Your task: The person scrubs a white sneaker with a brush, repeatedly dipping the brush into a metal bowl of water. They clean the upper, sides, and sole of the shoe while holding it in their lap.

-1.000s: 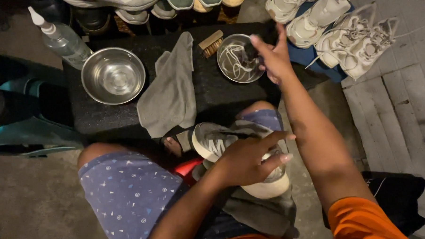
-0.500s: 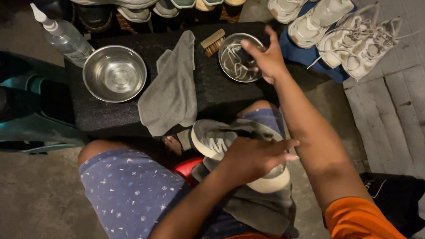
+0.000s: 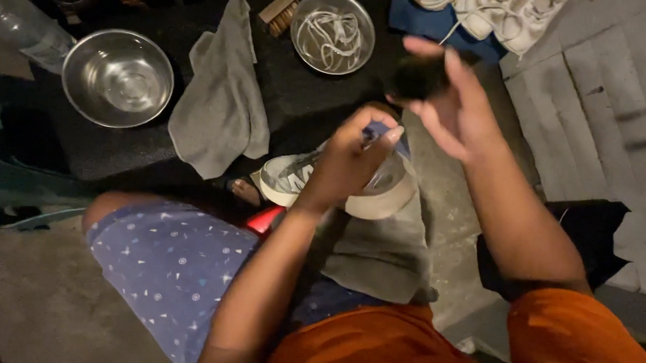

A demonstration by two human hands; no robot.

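The left hand (image 3: 349,157) grips a grey-and-white low-top sneaker with a thick pale rubber sole (image 3: 337,185). The fingers are curled tight over the shoe's upper, holding it on a grey cloth draped over the lap (image 3: 381,255), above the blue patterned shorts (image 3: 170,262).

The right hand (image 3: 447,103) is raised beside the shoe. Its fingers wrap loosely around a small dark object (image 3: 416,76), blurred, probably a brush.

Handling judgement: the sneaker is light. The sole is stiff and gives firm purchase. The upper is soft and yields under pressure, so grip at the collar or across the midfoot.

On the dark mat beyond lie an empty round steel bowl (image 3: 117,78), a second steel bowl holding white laces (image 3: 333,31), a crumpled grey towel (image 3: 222,99) and a wooden-backed brush (image 3: 280,10).
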